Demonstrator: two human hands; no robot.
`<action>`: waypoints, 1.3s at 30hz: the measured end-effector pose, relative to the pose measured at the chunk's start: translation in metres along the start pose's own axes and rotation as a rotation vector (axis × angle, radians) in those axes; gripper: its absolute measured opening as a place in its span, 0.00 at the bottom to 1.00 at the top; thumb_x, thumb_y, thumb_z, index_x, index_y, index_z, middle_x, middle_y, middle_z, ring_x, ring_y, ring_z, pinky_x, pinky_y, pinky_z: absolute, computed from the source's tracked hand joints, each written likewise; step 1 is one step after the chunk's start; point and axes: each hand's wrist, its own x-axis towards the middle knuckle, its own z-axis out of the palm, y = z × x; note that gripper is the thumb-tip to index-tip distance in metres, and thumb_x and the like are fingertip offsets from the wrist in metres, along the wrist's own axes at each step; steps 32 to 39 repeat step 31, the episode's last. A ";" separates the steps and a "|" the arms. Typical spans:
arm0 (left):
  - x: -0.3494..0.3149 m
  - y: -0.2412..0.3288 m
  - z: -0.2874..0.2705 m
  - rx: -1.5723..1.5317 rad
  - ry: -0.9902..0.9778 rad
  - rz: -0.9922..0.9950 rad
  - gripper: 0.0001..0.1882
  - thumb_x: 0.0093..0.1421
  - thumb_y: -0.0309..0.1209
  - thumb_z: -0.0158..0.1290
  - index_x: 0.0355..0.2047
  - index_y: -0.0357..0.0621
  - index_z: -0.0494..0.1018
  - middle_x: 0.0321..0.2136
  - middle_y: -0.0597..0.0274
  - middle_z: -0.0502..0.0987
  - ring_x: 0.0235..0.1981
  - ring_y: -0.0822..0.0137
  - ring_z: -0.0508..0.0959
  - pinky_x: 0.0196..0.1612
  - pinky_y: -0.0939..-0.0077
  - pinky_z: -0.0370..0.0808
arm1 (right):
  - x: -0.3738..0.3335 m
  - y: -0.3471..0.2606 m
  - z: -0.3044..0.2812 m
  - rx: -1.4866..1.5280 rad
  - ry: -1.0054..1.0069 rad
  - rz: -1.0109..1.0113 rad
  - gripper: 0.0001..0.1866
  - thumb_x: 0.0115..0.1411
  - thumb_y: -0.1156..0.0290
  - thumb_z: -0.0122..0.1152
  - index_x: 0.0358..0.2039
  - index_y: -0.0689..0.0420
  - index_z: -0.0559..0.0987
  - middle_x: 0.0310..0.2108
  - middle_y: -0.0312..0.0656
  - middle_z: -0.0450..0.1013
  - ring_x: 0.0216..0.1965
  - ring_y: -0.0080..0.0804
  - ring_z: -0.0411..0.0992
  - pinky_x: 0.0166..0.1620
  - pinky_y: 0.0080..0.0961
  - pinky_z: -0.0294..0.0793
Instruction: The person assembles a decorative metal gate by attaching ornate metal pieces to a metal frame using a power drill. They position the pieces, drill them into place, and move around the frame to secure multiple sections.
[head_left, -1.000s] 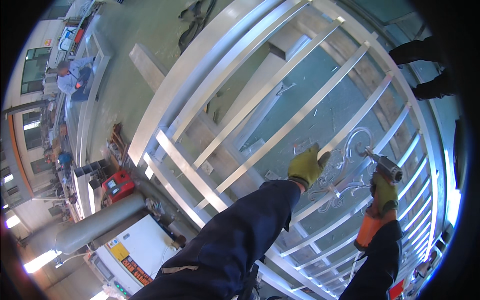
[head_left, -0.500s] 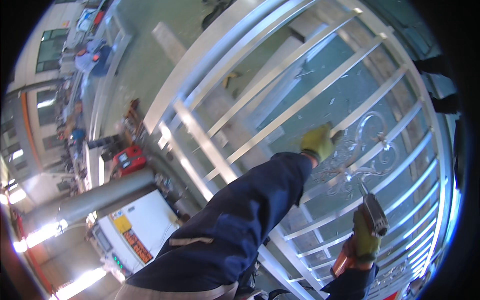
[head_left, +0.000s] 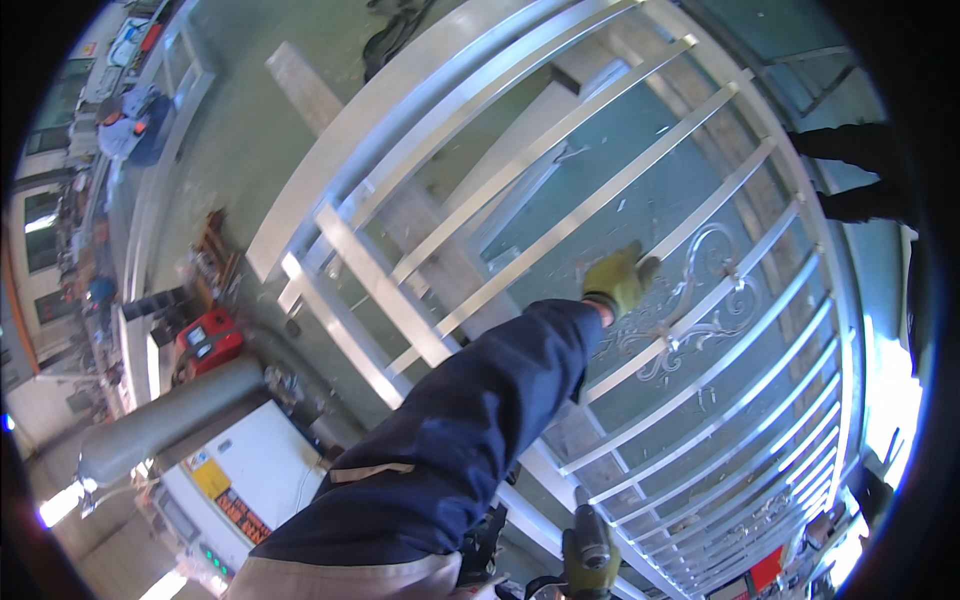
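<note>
A large silver metal railing panel with several slanting bars lies below me. My left hand, in a yellow-green glove, is closed at the end of one bar. Beside it, a curled metal scroll ornament sits among the bars. Down at the lower edge is my right hand, gloved alike, partly cut off by the frame. It grips a dark gun-shaped hand tool, whose exact kind I cannot make out. My left sleeve hides part of the frame's near side.
A white machine cabinet stands lower left beside a grey cylinder and a red device. Another person is at the far left. Dark-clothed legs show at the right. A loose flat beam lies beyond the railing.
My right hand, with the tool, has drawn back from the scroll ornament toward the lower edge. My left hand remains at the bar. The whole view has shifted a little.
</note>
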 end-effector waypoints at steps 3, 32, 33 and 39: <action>0.008 -0.012 -0.047 0.010 0.185 0.088 0.29 0.70 0.53 0.49 0.60 0.45 0.72 0.44 0.41 0.82 0.44 0.40 0.82 0.48 0.51 0.78 | -0.021 -0.010 0.032 0.283 0.242 -0.052 0.26 0.68 0.64 0.58 0.65 0.55 0.73 0.61 0.48 0.75 0.55 0.50 0.76 0.53 0.44 0.78; 0.212 -0.263 -0.339 1.002 0.130 -0.240 0.60 0.51 0.67 0.61 0.78 0.64 0.46 0.71 0.41 0.61 0.62 0.33 0.70 0.65 0.43 0.65 | -0.005 -0.095 0.091 0.146 0.029 0.304 0.29 0.54 0.58 0.67 0.57 0.47 0.74 0.41 0.53 0.80 0.42 0.59 0.78 0.43 0.50 0.77; 0.212 -0.263 -0.339 1.002 0.130 -0.240 0.60 0.51 0.67 0.61 0.78 0.64 0.46 0.71 0.41 0.61 0.62 0.33 0.70 0.65 0.43 0.65 | -0.005 -0.095 0.091 0.146 0.029 0.304 0.29 0.54 0.58 0.67 0.57 0.47 0.74 0.41 0.53 0.80 0.42 0.59 0.78 0.43 0.50 0.77; 0.212 -0.263 -0.339 1.002 0.130 -0.240 0.60 0.51 0.67 0.61 0.78 0.64 0.46 0.71 0.41 0.61 0.62 0.33 0.70 0.65 0.43 0.65 | -0.005 -0.095 0.091 0.146 0.029 0.304 0.29 0.54 0.58 0.67 0.57 0.47 0.74 0.41 0.53 0.80 0.42 0.59 0.78 0.43 0.50 0.77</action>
